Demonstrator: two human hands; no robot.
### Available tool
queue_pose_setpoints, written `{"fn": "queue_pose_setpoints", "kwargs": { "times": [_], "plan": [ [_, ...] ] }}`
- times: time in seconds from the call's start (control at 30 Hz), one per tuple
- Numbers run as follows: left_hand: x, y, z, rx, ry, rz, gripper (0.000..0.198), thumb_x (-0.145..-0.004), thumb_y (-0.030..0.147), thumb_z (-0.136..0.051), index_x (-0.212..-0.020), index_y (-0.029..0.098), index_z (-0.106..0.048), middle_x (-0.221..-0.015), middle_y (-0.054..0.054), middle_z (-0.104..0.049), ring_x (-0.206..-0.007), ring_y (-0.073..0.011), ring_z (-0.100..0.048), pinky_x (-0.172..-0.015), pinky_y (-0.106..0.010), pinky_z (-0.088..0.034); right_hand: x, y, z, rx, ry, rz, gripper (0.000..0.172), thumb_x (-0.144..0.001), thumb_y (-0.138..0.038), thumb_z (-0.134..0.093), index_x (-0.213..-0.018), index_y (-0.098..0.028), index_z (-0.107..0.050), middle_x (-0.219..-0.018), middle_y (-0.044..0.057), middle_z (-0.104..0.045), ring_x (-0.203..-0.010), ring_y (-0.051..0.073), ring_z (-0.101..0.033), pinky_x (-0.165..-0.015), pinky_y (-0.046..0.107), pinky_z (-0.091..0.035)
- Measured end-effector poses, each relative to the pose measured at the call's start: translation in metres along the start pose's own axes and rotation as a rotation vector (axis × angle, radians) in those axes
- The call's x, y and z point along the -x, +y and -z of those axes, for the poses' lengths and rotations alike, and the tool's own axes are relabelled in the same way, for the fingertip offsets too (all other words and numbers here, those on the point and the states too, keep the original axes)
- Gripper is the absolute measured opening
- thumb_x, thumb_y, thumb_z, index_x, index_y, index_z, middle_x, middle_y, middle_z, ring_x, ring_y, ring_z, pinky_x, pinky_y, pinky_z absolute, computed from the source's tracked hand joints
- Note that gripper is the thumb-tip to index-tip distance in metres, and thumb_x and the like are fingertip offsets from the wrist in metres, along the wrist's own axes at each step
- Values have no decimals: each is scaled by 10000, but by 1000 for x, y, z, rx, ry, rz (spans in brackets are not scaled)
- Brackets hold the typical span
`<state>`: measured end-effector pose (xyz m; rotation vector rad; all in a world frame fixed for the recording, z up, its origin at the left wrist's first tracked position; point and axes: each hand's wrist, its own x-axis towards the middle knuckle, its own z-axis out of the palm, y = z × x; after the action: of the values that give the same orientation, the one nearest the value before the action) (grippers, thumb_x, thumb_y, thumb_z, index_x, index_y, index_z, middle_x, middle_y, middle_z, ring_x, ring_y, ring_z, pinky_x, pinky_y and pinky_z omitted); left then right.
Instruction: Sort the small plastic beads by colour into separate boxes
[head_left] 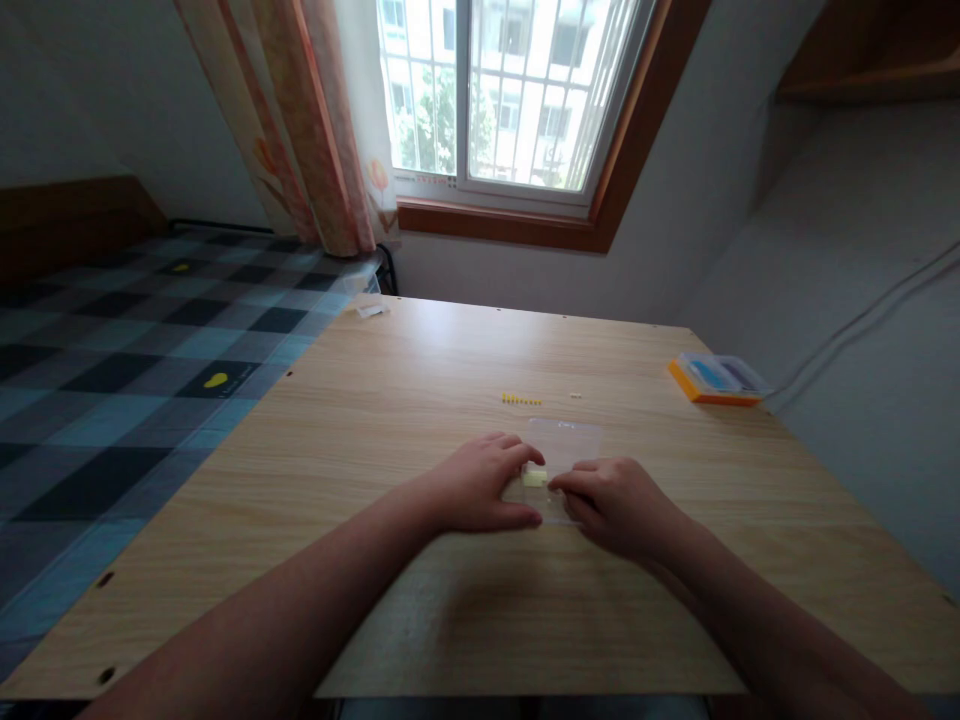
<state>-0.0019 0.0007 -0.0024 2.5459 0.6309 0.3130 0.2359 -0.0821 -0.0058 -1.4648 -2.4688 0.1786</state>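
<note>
A flat, clear plastic box (559, 508) with its lid (570, 436) opened away from me lies on the wooden table. Inside it, toward the left, sit pale yellow small pieces (534, 479), too small to make out singly. My left hand (484, 485) grips the box's left side, thumb at the near corner and fingers at the far one. Over the right part of the box my right hand (619, 498) is closed, its index fingertip close to the pale pieces. Whatever its fingers hold, if anything, is hidden. Beyond the lid stands a row of tiny yellow pieces (520, 400).
A few tiny pale pieces (575, 396) lie right of the yellow row. An orange case with a clear lid (718, 378) sits at the table's right edge. Clear plastic scraps (371, 310) rest at the far left corner. A checked bed (150, 390) adjoins the left side.
</note>
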Motion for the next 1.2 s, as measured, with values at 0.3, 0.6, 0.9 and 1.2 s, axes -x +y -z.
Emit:
{"fn": "queue_pose_setpoints", "kwargs": {
  "times": [0.3, 0.6, 0.9, 1.2],
  "plan": [
    [0, 2, 1, -3, 3, 2, 576, -791, 511, -790, -1261, 223, -624, -1205, -88, -677, -1156, -298, -609, -1010, -430, -473, -1, 0, -2, 8, -7, -21, 294, -873, -150, -583, -1044, -268, -790, -919, 18, -790, -758, 172, -707, -709, 266, -451],
    [0, 1, 0, -2, 7, 1, 580, -788, 516, -788, -1261, 223, -624, -1201, -92, -680, -1162, -305, -606, -1011, -438, -472, 0, 0, -2, -5, -15, -16, 287, -882, -148, -576, -1045, -264, -782, -928, 17, -785, -763, 172, -700, -709, 271, -435],
    [0, 1, 0, -22, 0, -10, 593, -788, 514, -792, -1264, 202, -623, -1181, -97, -680, -1145, -306, -612, -997, -438, -481, 4, 6, 3, -129, 25, 111, 273, -862, -147, -574, -994, -261, -784, -793, -5, -725, -643, 134, -623, -633, 270, -368],
    [0, 0, -1, -21, 4, -13, 588, -793, 524, -783, -1264, 213, -620, -1182, -94, -681, -1146, -301, -613, -1001, -437, -477, 2, 2, 4, -74, -19, 77, 263, -878, -156, -564, -977, -261, -784, -786, 1, -713, -641, 131, -606, -633, 273, -344]
  ]
}}
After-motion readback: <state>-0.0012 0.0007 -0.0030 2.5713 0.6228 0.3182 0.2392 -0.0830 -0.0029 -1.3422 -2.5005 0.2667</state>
